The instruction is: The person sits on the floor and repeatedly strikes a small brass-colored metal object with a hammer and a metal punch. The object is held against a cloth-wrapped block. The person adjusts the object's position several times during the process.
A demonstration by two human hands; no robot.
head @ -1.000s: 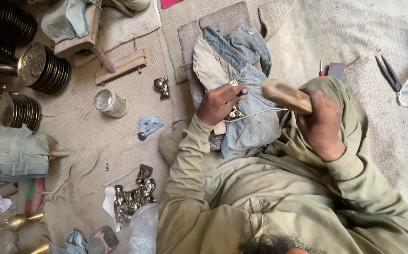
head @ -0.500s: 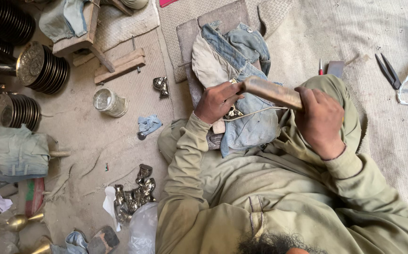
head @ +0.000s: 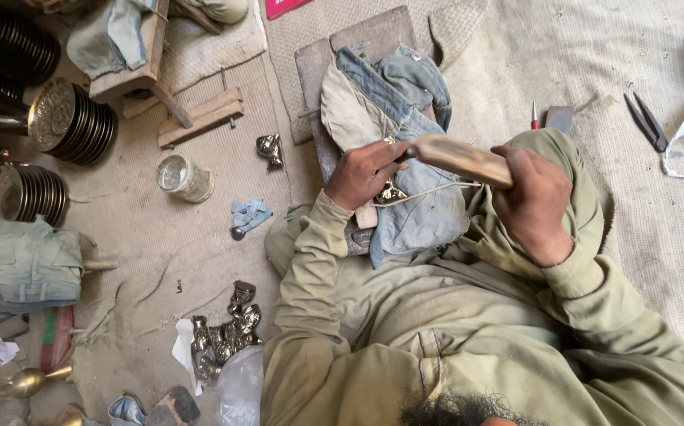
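The right hand [head: 533, 196] has its grip wrapped around a wooden-handled tool [head: 459, 158], stiff and probably light, best held at its thick end. The left hand [head: 364, 172] pinches a small metal piece [head: 390, 192] against the denim cloth [head: 405, 142] just below the tool's tip; it looks hard, heavyish and slippery. Well left of both grips stands a glass jar [head: 184, 178], contents unclear.

A pale wooden tool [head: 462, 160], long and worn, lies nearly level, tilted slightly up at its left end, which meets a small shiny metal piece [head: 390, 192]. The piece rests on folded blue denim cloth [head: 417, 213] draped over a board.
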